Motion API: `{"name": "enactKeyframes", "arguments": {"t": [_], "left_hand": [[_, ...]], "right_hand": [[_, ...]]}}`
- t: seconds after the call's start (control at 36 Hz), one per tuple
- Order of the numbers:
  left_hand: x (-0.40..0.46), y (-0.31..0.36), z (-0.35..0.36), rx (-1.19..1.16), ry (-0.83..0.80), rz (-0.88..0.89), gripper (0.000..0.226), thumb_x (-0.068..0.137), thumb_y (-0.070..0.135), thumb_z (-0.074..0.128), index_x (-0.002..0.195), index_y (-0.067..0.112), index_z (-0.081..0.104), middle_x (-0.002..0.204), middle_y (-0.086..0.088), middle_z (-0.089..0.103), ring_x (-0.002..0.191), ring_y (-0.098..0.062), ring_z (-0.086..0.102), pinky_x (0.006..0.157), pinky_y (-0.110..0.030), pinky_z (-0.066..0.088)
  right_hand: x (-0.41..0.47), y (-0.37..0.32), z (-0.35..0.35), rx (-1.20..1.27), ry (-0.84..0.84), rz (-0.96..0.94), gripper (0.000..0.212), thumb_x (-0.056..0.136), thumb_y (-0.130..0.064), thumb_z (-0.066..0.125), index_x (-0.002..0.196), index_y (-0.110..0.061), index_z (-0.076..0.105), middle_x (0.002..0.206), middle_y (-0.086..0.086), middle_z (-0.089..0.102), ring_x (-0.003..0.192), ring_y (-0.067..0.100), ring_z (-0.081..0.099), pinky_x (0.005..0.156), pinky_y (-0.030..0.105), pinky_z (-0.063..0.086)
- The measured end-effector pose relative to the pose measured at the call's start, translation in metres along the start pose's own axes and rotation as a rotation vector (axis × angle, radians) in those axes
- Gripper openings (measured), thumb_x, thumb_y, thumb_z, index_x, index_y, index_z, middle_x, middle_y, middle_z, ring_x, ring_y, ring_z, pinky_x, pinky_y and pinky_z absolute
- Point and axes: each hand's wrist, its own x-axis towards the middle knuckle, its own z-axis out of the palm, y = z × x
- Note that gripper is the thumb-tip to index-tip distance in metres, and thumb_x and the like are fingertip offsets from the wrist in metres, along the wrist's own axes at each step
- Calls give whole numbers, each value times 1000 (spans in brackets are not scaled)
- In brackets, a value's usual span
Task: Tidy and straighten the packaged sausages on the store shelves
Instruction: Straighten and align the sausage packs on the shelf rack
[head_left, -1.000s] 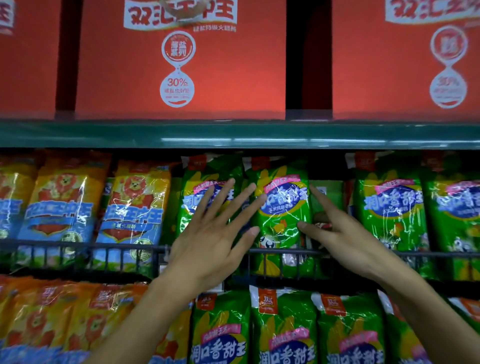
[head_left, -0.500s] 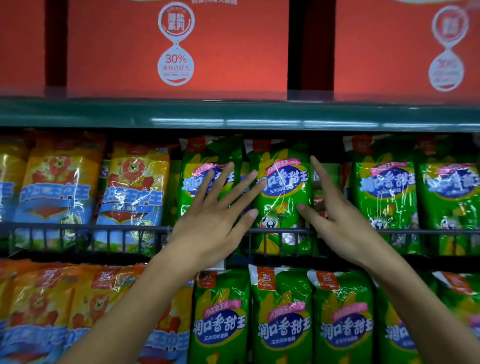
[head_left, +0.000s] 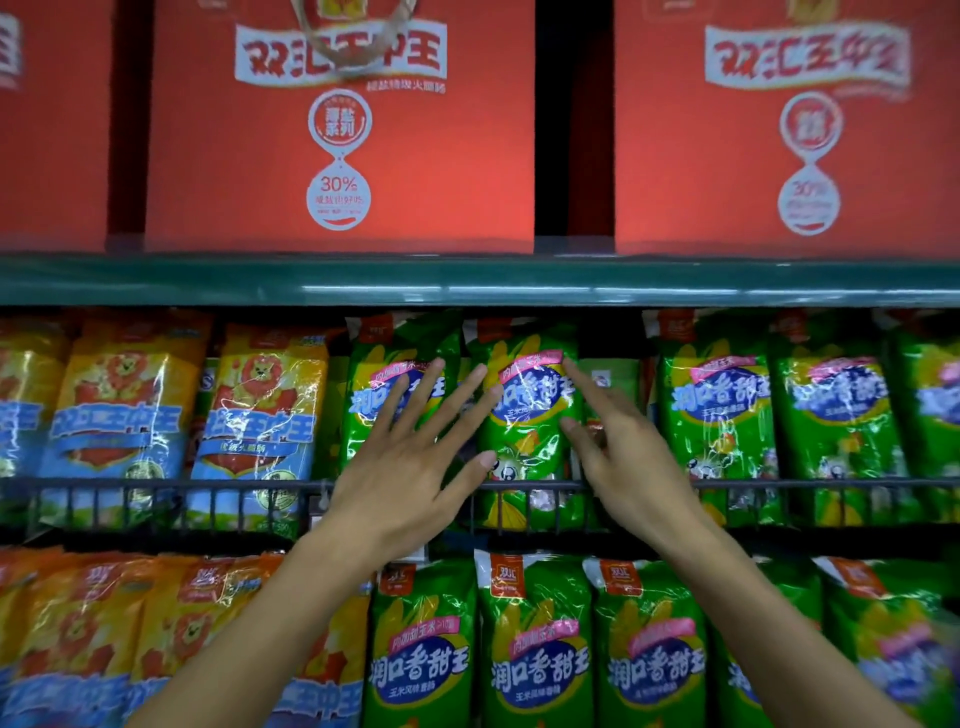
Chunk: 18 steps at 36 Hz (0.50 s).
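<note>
Both hands, left hand (head_left: 400, 483) and right hand (head_left: 631, 462), spread flat around the middle green pack (head_left: 524, 415); job looks partly done, nearby packs lean.

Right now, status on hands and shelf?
Both hands open: left hand, right hand. Flanking green sausage pack, no grip. Wire rail fronts the packs.

the right hand (head_left: 631, 457) has edged in so its forefinger tip now lies on the right edge of the green sausage pack (head_left: 524, 415), where before it stood just off it. the left hand (head_left: 410, 457) has barely shifted.
</note>
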Motion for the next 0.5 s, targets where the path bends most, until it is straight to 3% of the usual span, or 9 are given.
{"name": "enactKeyframes", "arguments": {"t": [0.11, 0.17, 0.22, 0.28, 0.36, 0.44, 0.5], "left_hand": [[0, 0, -2, -6, -59, -2, 57, 99, 66, -2, 150, 53, -23, 159, 27, -29, 146, -12, -38, 123, -48, -16], [3, -1, -4, -30, -87, -3, 59, 95, 70, -5, 150, 55, -22, 159, 30, -27, 145, -12, -38, 123, -48, -16], [6, -2, -7, -52, -105, 0, 65, 90, 74, -2, 152, 56, -14, 161, 31, -21, 148, -11, -35, 124, -45, -15], [10, 3, -11, -66, -47, 3, 73, 89, 74, 8, 157, 49, 6, 166, 24, -4, 153, -13, -19, 126, -41, -6], [15, 28, -16, -237, 164, 9, 68, 93, 59, 32, 152, 27, 41, 156, 10, 40, 148, -14, 23, 123, -39, 25], [26, 65, -18, -416, 205, 29, 57, 95, 47, 44, 146, 24, 49, 144, 7, 53, 137, -11, 41, 119, -33, 31], [39, 90, -16, -495, 177, 31, 51, 97, 40, 50, 144, 23, 52, 138, 5, 57, 130, -10, 50, 114, -31, 38]], "right_hand": [[-4, 4, -5, -39, -51, 3, 65, 105, -35, 48, 158, -43, 13, 158, 2, 36, 125, 23, 57, 103, 47, 49], [-8, 4, -13, 21, -53, -7, 63, 102, -30, 57, 157, -36, 28, 152, 0, 46, 115, 18, 61, 102, 42, 49], [-14, 7, -26, 85, -11, -37, 53, 97, -24, 66, 147, -25, 50, 144, -1, 55, 119, 15, 59, 107, 33, 45], [-20, 15, -43, 79, 71, -64, 44, 94, -20, 69, 137, -19, 60, 138, -3, 59, 127, 11, 54, 110, 25, 40], [-30, 32, -74, 35, 212, -60, 42, 93, -18, 70, 134, -20, 62, 133, -8, 61, 126, 5, 53, 111, 25, 40], [-40, 50, -98, 2, 305, 4, 47, 91, -21, 73, 136, -18, 59, 132, -8, 61, 126, 7, 53, 110, 22, 38], [-47, 60, -108, -11, 294, 94, 56, 90, -29, 75, 141, -17, 55, 139, -5, 58, 131, 12, 51, 113, 30, 39]]}}
